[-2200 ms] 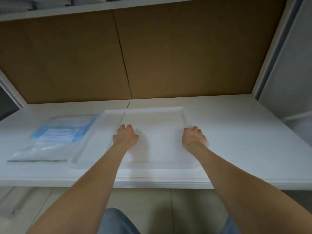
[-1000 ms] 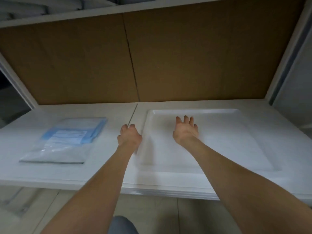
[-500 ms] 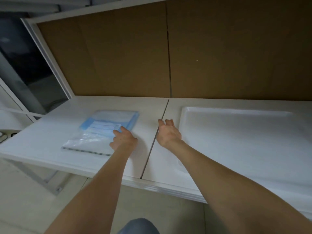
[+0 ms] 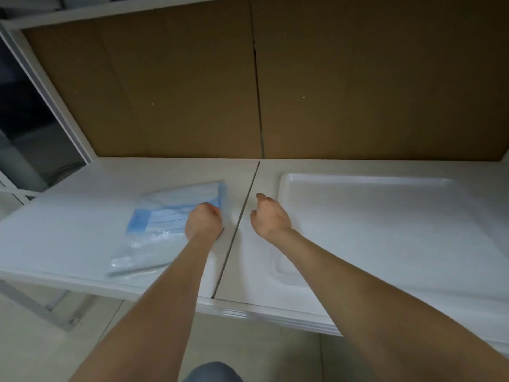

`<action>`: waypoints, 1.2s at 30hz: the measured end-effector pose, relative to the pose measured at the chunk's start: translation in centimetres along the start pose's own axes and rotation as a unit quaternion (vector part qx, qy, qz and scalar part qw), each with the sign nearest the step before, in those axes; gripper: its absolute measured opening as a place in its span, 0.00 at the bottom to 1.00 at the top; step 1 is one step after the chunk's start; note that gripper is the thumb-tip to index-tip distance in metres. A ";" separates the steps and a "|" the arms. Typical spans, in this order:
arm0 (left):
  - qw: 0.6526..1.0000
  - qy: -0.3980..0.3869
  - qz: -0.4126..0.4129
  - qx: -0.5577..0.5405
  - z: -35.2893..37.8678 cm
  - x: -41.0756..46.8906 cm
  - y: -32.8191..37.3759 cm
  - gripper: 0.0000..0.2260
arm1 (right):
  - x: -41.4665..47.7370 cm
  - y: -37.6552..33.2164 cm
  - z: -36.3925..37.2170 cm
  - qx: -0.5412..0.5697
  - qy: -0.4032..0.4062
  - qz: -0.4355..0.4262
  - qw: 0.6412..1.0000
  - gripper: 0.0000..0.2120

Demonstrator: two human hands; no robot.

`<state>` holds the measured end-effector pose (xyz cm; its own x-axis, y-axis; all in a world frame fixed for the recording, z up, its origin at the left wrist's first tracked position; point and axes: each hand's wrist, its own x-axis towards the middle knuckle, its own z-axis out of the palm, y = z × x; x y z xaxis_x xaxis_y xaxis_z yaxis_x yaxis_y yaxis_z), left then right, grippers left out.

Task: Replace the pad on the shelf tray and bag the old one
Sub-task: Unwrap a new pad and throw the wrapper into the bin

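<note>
A clear plastic package holding a folded blue pad (image 4: 159, 216) lies askew on the left half of the white shelf (image 4: 63, 232). My left hand (image 4: 203, 221) has its fingers curled on the package's right edge and grips it. The shallow white tray (image 4: 371, 180) sits on the right half of the shelf, and I cannot tell whether a pad lies in it. Between the shelf seam and the tray's left rim, my right hand (image 4: 271, 216) hovers with loosely curled fingers and holds nothing.
A brown cardboard back panel (image 4: 179, 92) closes the shelf behind. A seam (image 4: 237, 232) splits the shelf board in two. A white upright post (image 4: 46, 86) stands at the left end. The floor shows below the shelf's front edge.
Both hands left the tray and moved left. My left hand reached the package and took hold of its right edge; the package has turned askew. My right hand stayed by the tray's left rim.
</note>
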<state>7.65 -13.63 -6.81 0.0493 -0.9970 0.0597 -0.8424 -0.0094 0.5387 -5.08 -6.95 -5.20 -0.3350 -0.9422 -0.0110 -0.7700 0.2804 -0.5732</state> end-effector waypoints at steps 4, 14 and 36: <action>0.978 -0.041 0.045 -0.202 1.1 -1.5 4.8 0.09 | -0.4 0.9 -2.1 0.097 0.005 0.027 0.995 0.28; 0.883 -0.174 0.064 -0.431 1.9 -8.2 15.6 0.10 | -3.6 7.7 -9.3 0.537 -0.137 0.073 0.829 0.19; 0.852 -0.425 0.296 0.079 4.8 -15.3 16.7 0.40 | -9.5 19.1 -14.8 0.572 0.114 0.326 0.744 0.19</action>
<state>-9.76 1.15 -2.81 -0.7589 -0.5255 -0.3846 -0.6497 0.5716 0.5011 -24.59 10.09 -3.91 -0.6179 -0.5827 -0.5279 0.5193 0.2016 -0.8304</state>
